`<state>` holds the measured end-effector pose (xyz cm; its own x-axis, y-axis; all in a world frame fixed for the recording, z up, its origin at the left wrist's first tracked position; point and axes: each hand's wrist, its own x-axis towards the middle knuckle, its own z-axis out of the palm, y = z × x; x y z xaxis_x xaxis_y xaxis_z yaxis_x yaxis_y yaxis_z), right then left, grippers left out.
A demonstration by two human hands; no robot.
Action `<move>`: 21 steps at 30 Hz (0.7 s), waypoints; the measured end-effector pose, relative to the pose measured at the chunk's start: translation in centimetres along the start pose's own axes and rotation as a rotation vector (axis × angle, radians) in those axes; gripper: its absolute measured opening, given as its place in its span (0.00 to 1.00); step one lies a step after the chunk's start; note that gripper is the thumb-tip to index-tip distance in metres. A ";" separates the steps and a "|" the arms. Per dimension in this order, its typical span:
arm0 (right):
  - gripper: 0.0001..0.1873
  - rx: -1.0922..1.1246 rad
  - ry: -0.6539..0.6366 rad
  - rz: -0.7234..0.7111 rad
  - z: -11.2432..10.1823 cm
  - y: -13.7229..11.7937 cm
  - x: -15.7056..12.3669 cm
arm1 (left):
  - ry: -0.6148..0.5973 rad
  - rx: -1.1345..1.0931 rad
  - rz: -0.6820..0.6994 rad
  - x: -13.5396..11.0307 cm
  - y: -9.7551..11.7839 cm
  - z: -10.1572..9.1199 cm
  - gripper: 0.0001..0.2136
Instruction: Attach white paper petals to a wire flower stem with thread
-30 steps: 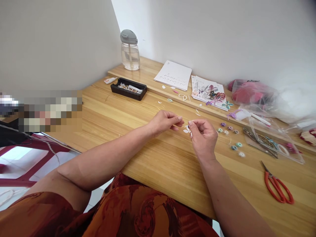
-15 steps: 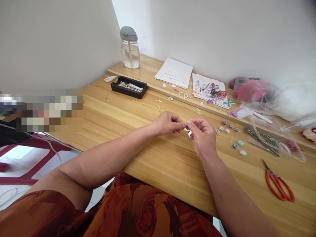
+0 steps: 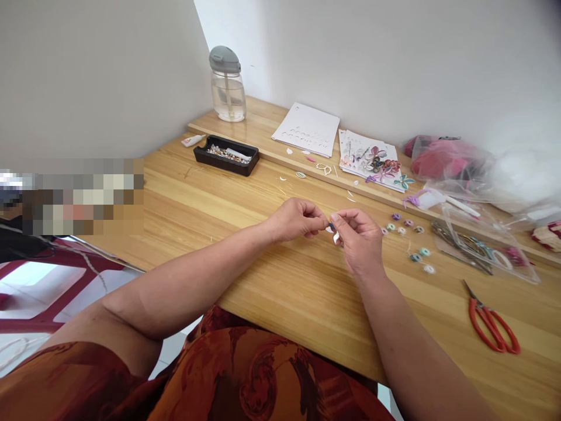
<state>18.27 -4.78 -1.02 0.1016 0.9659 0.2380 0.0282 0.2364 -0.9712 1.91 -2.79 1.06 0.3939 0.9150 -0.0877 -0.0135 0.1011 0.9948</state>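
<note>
My right hand (image 3: 363, 238) pinches a small white piece (image 3: 336, 238) between thumb and fingers, its curled end hanging below them. A dark blue bit (image 3: 332, 225) shows right at the thumb tip; its kind is too small to tell. Almost touching it, my left hand (image 3: 297, 221) has thumb and forefinger pressed together, and what lies in that pinch is hidden. Both hands hover just over the wooden table (image 3: 263, 286). To the right of my right hand lie several small coloured spools (image 3: 423, 252), which look wound with thread.
Red-handled scissors (image 3: 493, 321) lie at the right. Behind my hands are a black tray (image 3: 225, 164) of beads, paper sheets (image 3: 307, 130), and cards with fabric-like flowers (image 3: 377, 161). A water bottle (image 3: 228, 93) stands at the back, and plastic bags (image 3: 456, 161) are heaped at back right.
The whole view has shifted slightly, so the table items sit a little farther left. Both hands keep their pinch, with only slight finger movement around the small piece.
</note>
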 end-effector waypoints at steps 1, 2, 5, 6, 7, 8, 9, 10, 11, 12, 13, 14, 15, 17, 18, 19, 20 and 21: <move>0.10 0.003 -0.001 0.011 0.0 -0.1 0.0 | -0.011 -0.003 -0.007 0.0 0.1 0.0 0.06; 0.10 0.007 -0.003 0.024 0.0 -0.2 0.0 | -0.020 -0.003 -0.013 -0.1 0.2 -0.1 0.06; 0.11 0.025 -0.010 0.058 -0.1 -0.4 0.1 | -0.038 0.000 -0.024 -0.1 0.4 -0.1 0.06; 0.11 0.032 -0.011 0.066 -0.2 -0.5 0.1 | -0.039 0.002 -0.024 -0.1 0.4 -0.1 0.05; 0.11 0.037 -0.011 0.071 -0.2 -0.5 0.1 | -0.037 0.002 -0.021 -0.1 0.4 -0.1 0.05; 0.11 0.041 -0.013 0.074 -0.3 -0.6 0.1 | -0.031 0.002 -0.017 -0.1 0.4 -0.1 0.05; 0.11 0.045 -0.018 0.078 -0.4 -0.6 0.2 | -0.024 0.001 -0.010 -0.1 0.4 -0.2 0.05; 0.11 0.049 -0.028 0.083 -0.4 -0.6 0.2 | -0.015 0.000 -0.002 0.0 0.4 -0.2 0.06; 0.11 0.052 -0.044 0.093 -0.5 -0.7 0.2 | -0.007 -0.002 0.008 0.1 0.3 -0.3 0.06; 0.11 0.051 -0.065 0.105 -0.6 -0.7 0.2 | 0.001 -0.001 0.020 0.1 0.2 -0.3 0.07; 0.10 0.044 -0.089 0.119 -0.7 -0.7 0.2 | 0.009 0.003 0.032 0.2 0.1 -0.4 0.08; 0.10 0.031 -0.111 0.129 -0.8 -0.6 0.1 | 0.015 0.012 0.046 0.3 -0.1 -0.5 0.08; 0.10 0.012 -0.125 0.135 -0.8 -0.6 0.1 | 0.022 0.025 0.061 0.3 -0.2 -0.5 0.09; 0.09 -0.028 -0.127 0.136 -0.9 -0.5 0.1 | 0.037 0.066 0.089 0.4 -0.5 -0.6 0.09; 0.09 -0.043 -0.118 0.134 -0.9 -0.5 0.1 | 0.046 0.093 0.101 0.4 -0.6 -0.7 0.09; 0.09 -0.056 -0.108 0.135 -0.9 -0.4 0.0 | 0.054 0.121 0.110 0.4 -0.6 -0.7 0.08; 0.09 -0.067 -0.098 0.139 -0.9 -0.4 0.0 | 0.060 0.146 0.117 0.4 -0.6 -0.7 0.08; 0.09 -0.075 -0.092 0.144 -0.9 -0.3 0.0 | 0.063 0.166 0.122 0.4 -0.6 -0.7 0.08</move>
<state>19.13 -4.91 -0.67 0.0182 0.9956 0.0918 0.0942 0.0897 -0.9915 1.49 -2.21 0.39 0.3408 0.9394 0.0360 0.0964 -0.0730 0.9927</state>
